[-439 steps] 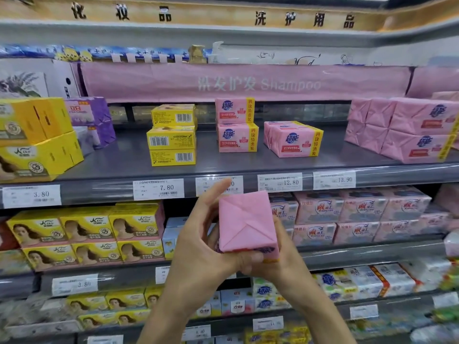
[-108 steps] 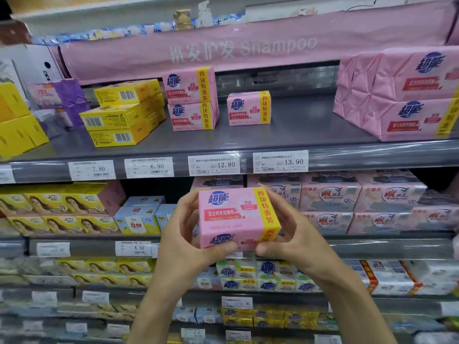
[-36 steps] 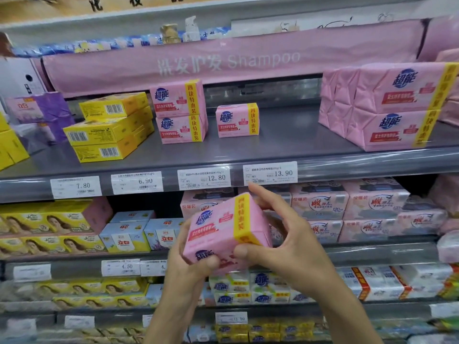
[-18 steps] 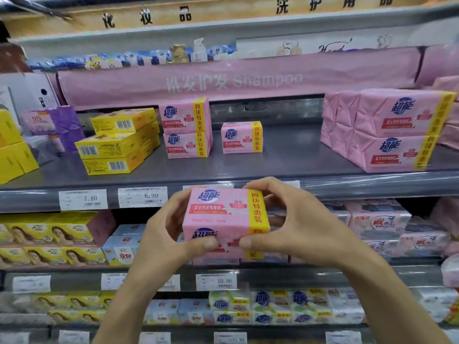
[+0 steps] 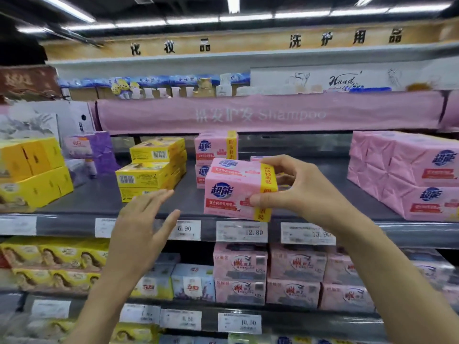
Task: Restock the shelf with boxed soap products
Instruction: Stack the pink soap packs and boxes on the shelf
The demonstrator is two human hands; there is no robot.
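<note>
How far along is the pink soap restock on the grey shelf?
Done: a stack of two pink boxes stands on the shelf. In hand: the right hand grips a pink box at the front edge, not set down; the left hand hovers open beside it. Left: placing it on the bare shelf.

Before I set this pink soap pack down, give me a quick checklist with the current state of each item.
1. Grip: the right hand holds the pink soap pack at its yellow-banded end, thumb in front, fingers on top: ok.
2. Left hand open and off the pack: ok.
3. Label upright and facing out: ok.
4. Row: the pack is above the 12.80 price tag, in front of the stack of two matching packs: ok.
5. Pack's underside on the shelf or above it: cannot tell.
6. Room beside the single pack behind the right hand, mostly hidden: cannot tell.
</note>
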